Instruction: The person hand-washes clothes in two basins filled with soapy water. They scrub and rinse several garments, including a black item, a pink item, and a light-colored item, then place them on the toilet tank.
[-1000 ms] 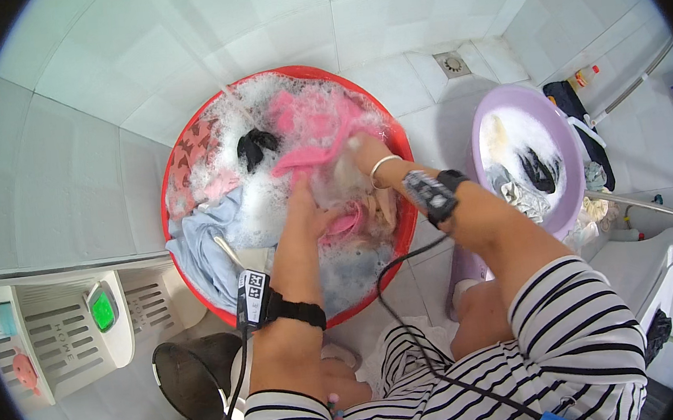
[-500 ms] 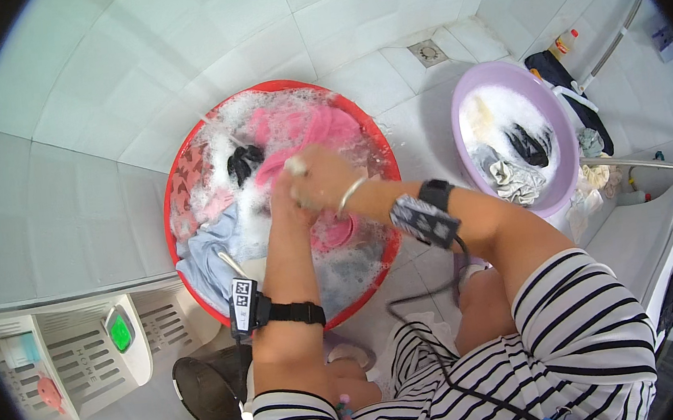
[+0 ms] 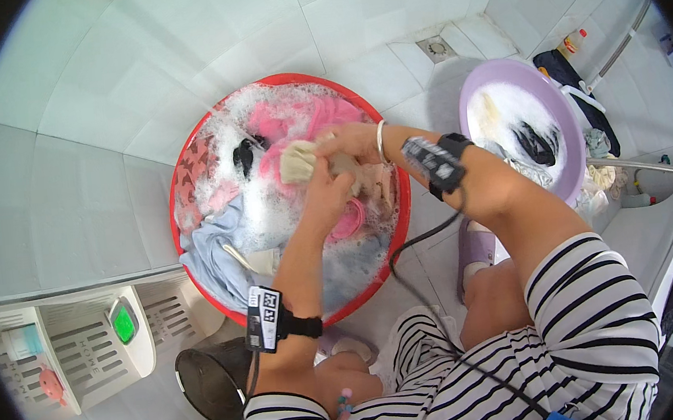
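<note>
Over the red basin (image 3: 404, 240) of suds, both my hands are closed on a small beige sock (image 3: 297, 163) with a ribbed, bunched end. My left hand (image 3: 327, 199) grips it from the near side. Across from it, my right hand (image 3: 353, 142), with a bangle at the wrist, holds the far side. Fingers partly hide the sock. Below lie pink clothes (image 3: 315, 115), a black cloth (image 3: 243, 158), a light blue garment (image 3: 218, 246) and a reddish patterned cloth (image 3: 191, 175), all wet with foam.
A purple basin (image 3: 567, 119) with suds and dark and pale clothes stands to the right. Left is a white wall rack (image 3: 91, 355) holding small items, above a dark bin (image 3: 211, 380). A floor drain (image 3: 436, 49) lies at the back. Cables run along both arms.
My hands, earlier pressed together with only a bit of pale cloth showing, have shifted right and loosened apart. More of the beige sock now shows between them.
</note>
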Action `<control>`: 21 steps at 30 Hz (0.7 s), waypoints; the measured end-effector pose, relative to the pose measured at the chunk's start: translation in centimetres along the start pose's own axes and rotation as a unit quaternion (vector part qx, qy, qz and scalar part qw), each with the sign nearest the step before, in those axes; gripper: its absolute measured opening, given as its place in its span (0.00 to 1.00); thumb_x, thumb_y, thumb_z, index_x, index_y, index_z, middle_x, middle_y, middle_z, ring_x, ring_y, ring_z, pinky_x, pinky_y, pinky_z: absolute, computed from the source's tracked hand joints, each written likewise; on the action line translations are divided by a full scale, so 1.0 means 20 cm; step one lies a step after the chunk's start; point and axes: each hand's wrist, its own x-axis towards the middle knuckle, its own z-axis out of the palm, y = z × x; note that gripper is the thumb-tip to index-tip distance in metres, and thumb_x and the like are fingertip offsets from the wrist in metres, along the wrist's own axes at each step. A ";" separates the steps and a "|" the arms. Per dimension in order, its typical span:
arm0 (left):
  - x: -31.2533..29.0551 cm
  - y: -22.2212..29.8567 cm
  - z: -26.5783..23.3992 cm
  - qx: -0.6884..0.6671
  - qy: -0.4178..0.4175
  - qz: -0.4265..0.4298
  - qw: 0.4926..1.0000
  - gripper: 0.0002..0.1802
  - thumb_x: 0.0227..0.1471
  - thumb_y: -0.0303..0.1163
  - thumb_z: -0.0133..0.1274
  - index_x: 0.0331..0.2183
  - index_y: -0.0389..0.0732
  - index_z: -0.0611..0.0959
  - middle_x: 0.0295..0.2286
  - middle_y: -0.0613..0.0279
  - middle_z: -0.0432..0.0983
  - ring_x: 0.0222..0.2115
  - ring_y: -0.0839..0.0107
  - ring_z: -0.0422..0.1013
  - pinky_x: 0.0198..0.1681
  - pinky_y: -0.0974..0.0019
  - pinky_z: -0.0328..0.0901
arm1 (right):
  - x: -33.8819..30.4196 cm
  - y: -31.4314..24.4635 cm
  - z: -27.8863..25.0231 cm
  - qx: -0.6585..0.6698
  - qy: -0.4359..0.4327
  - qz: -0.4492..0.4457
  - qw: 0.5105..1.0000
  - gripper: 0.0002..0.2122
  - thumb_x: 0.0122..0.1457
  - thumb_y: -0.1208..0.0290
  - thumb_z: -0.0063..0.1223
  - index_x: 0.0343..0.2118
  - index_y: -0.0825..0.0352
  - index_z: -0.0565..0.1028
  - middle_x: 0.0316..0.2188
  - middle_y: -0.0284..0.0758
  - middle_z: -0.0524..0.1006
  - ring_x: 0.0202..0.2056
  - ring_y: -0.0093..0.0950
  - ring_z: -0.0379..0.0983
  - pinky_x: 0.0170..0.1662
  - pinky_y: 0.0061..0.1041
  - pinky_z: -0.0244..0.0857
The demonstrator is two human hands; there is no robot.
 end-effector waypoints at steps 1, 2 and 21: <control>-0.01 -0.07 0.01 -0.051 0.010 -0.062 0.997 0.38 0.46 0.29 0.49 0.57 0.42 0.51 0.46 0.53 0.63 0.33 0.68 0.69 0.31 0.66 0.67 | -0.01 0.02 0.02 -0.232 0.034 -0.045 0.971 0.13 0.53 0.63 0.48 0.38 0.64 0.74 0.40 0.37 0.73 0.42 0.30 0.69 0.45 0.27 0.63; -0.01 -0.13 0.03 -0.103 0.021 -0.124 0.987 0.41 0.46 0.29 0.49 0.58 0.44 0.48 0.48 0.53 0.61 0.34 0.67 0.69 0.31 0.65 0.67 | -0.03 0.04 0.03 -0.391 0.069 -0.077 0.915 0.15 0.51 0.66 0.49 0.41 0.64 0.73 0.44 0.39 0.71 0.45 0.33 0.68 0.46 0.27 0.64; 0.04 -0.34 -0.16 -0.593 -0.107 -0.114 0.790 0.27 0.49 0.52 0.45 0.45 0.44 0.72 0.41 0.56 0.71 0.43 0.59 0.67 0.47 0.53 0.63 | -0.15 -0.15 0.67 -0.402 0.110 -0.260 0.871 0.14 0.52 0.56 0.46 0.30 0.63 0.75 0.32 0.42 0.75 0.35 0.39 0.72 0.41 0.35 0.63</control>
